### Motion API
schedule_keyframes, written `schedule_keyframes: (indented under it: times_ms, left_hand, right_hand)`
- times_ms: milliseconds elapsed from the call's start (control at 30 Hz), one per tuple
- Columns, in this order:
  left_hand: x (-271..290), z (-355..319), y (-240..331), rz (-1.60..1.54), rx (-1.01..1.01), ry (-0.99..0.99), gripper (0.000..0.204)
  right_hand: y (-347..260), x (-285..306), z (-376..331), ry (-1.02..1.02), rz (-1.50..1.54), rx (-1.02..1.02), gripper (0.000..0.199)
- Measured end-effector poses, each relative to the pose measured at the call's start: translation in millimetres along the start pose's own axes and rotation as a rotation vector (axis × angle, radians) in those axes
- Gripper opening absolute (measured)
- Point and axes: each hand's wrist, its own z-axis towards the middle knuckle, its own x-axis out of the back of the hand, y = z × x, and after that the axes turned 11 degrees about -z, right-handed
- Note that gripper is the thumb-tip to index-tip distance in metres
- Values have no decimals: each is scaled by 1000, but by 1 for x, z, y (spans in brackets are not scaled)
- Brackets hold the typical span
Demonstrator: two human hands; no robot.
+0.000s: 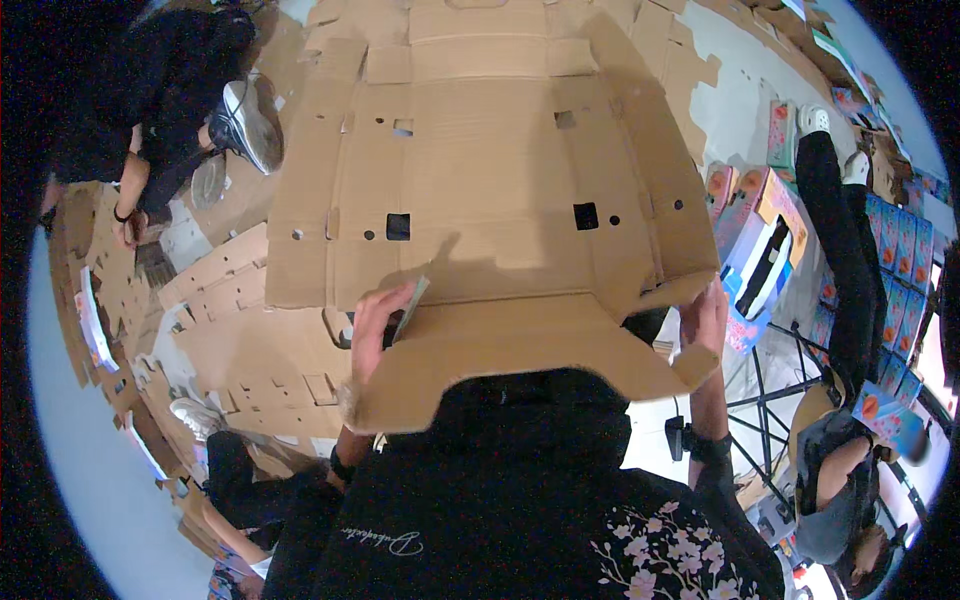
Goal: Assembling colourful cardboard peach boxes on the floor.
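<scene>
A large brown flattened cardboard box sheet (490, 170), creased and cut with square and round holes, spreads out before me. Its near flap (490, 335) is folded up toward my body and has a curved cut-out edge. My left hand (372, 325) grips the flap's left side, its lower fingers partly hidden by the board. Beside those fingers a thin pale-green strip (412, 303) stands up; what it is I cannot make out. At the flap's right corner my right hand (706, 322) is closed round the board, with some fingers hidden.
More flattened cardboard (270, 370) lies on the floor at left. Printed, colourful boxes (765, 240) stand at right, near a black metal frame (765, 400). Other people are close: one at upper left with a grey shoe (250, 125), one at lower left, others at right.
</scene>
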Motion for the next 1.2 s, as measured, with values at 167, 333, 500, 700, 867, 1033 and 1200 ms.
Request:
schedule_keyframes:
  times_ms: [167, 333, 500, 700, 867, 1033, 1200]
  left_hand:
    - [2, 0, 5, -10, 48, -9, 58]
    - [0, 4, 3, 8, 3, -6, 61]
    - [3, -6, 7, -91, 64, 84, 42]
    - [27, -8, -12, -267, 119, 626, 39]
    - [41, 25, -27, -367, 33, 1051, 52]
    - [54, 44, -2, -504, -19, 587, 54]
    - [50, 45, 39, -257, -3, 330, 46]
  right_hand:
    - [3, -3, -3, 102, -239, -36, 57]
    - [-28, -41, -1, -7, -403, 291, 75]
    - [-45, -69, 10, -8, -475, 283, 79]
    - [-46, -70, 15, 20, -728, 459, 75]
    - [-53, -78, 18, -18, -775, 549, 70]
    - [-68, -78, 20, -60, -836, 654, 70]
    - [-87, -67, 11, -168, -889, 729, 66]
